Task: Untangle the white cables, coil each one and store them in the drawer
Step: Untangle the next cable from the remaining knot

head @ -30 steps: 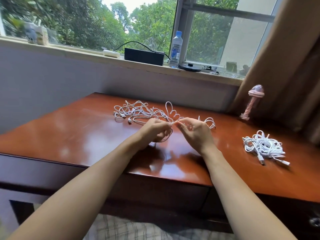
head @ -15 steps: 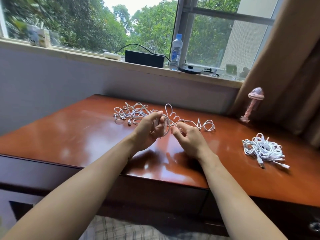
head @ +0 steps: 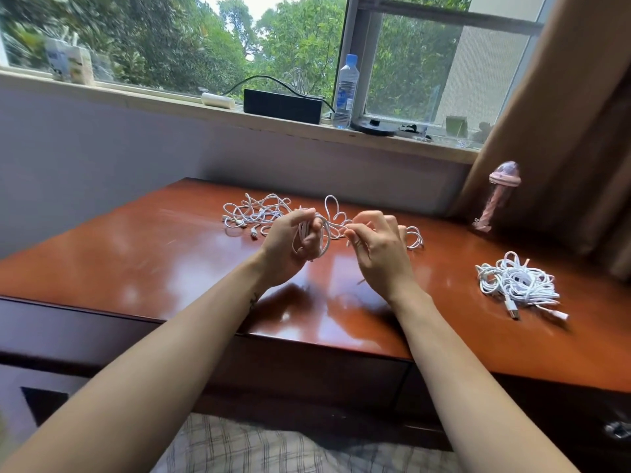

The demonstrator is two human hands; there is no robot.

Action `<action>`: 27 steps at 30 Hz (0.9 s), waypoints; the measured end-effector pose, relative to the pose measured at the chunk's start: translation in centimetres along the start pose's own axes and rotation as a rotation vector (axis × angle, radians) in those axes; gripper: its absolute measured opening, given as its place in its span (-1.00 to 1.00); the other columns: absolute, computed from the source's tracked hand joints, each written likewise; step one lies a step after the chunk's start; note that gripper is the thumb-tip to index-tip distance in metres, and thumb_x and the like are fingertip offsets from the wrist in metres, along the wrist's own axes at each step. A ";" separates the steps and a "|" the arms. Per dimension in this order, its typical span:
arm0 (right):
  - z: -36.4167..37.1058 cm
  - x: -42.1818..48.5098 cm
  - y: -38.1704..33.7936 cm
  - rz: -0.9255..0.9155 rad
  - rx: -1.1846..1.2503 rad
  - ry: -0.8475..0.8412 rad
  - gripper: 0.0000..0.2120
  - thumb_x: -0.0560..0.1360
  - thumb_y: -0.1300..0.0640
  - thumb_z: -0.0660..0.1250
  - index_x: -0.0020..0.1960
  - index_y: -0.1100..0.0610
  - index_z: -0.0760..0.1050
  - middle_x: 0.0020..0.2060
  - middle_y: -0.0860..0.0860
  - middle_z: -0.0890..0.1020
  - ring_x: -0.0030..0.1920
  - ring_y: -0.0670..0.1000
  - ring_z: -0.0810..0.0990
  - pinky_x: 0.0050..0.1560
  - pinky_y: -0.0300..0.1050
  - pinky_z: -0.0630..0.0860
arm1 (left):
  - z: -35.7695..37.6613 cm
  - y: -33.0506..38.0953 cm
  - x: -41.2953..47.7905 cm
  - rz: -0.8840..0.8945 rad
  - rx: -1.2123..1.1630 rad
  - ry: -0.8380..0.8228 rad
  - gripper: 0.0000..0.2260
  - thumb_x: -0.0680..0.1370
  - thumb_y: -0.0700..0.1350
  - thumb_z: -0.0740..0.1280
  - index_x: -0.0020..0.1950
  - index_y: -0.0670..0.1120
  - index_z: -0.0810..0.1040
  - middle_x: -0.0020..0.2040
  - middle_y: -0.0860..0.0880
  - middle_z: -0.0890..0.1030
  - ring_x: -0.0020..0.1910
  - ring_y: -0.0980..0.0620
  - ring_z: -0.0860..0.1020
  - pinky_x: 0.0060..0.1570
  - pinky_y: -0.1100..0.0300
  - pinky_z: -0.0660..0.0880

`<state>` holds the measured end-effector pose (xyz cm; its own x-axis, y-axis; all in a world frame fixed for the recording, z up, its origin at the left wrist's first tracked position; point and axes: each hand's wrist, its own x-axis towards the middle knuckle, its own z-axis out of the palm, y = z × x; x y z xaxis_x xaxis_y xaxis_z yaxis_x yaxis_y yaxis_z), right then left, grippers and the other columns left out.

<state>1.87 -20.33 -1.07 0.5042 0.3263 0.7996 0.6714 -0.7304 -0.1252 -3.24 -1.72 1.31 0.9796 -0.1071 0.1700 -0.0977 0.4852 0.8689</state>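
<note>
A loose tangle of white cables (head: 254,215) lies on the reddish-brown desk (head: 136,254), toward its far side. My left hand (head: 290,245) grips several loops of one white cable (head: 324,238) wound into a small coil. My right hand (head: 379,247) pinches the same cable between thumb and forefinger just to the right of the coil. More of that cable trails in loops (head: 413,237) behind my right hand. A bundle of coiled white cables (head: 515,281) with USB plugs lies on the desk at the right. The drawer front (head: 307,370) below the desk edge is closed.
A pink handheld fan (head: 495,196) stands at the desk's back right, by a brown curtain (head: 563,131). On the windowsill sit a black box (head: 283,105), a water bottle (head: 345,92) and small items. Plaid fabric (head: 256,448) shows at the bottom.
My left hand has lifted and turned with more loops of cable gathered in it. My right hand has slid along the cable and risen slightly.
</note>
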 end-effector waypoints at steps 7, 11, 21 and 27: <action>0.1 0.1 -0.4 0.042 0.087 0.013 -0.67 0.67 0.01 0.09 0.01 0.09 0.61 -0.11 -0.02 0.68 -0.07 0.15 0.59 0.03 0.03 0.34 | 0.1 -0.1 -0.2 0.001 0.018 -0.032 -0.67 0.66 -0.09 0.08 -0.26 -0.14 0.44 -0.55 -0.02 0.29 -0.56 0.07 0.20 -0.38 0.14 0.00; -0.1 0.0 -0.8 0.120 0.310 -0.030 -0.75 0.67 0.09 0.18 0.14 0.14 0.60 -0.04 0.04 0.71 -0.03 0.10 0.64 0.08 0.05 0.52 | 0.0 -0.2 0.3 0.041 0.044 0.036 -0.67 0.67 -0.10 0.08 -0.25 -0.13 0.43 -0.55 -0.02 0.30 -0.58 0.07 0.20 -0.42 0.16 0.05; -0.7 0.1 -1.3 0.349 0.626 -0.038 -0.84 0.67 0.32 0.19 0.04 0.12 0.51 -0.19 -0.02 0.63 -0.26 -0.21 0.55 -0.12 -0.31 0.47 | -0.7 0.2 1.1 0.079 -0.105 0.209 -0.67 0.73 -0.09 0.06 -0.15 -0.16 0.46 -0.48 0.02 0.38 -0.56 0.16 0.31 -0.54 0.38 0.21; -1.0 0.2 -1.6 0.499 0.827 -0.128 -0.80 0.66 0.40 0.12 0.03 0.16 0.44 -0.10 0.03 0.59 -0.31 -0.12 0.58 -0.23 -0.30 0.46 | -0.8 0.2 1.4 0.093 -0.159 0.302 -0.68 0.74 -0.08 0.07 -0.11 -0.18 0.47 -0.49 0.01 0.42 -0.56 0.17 0.32 -0.57 0.40 0.22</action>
<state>0.42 -19.69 -0.12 0.8568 0.1916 0.4788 0.5091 -0.1664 -0.8445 -1.80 -1.07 1.39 0.9778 0.1938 0.0794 -0.1838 0.6122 0.7690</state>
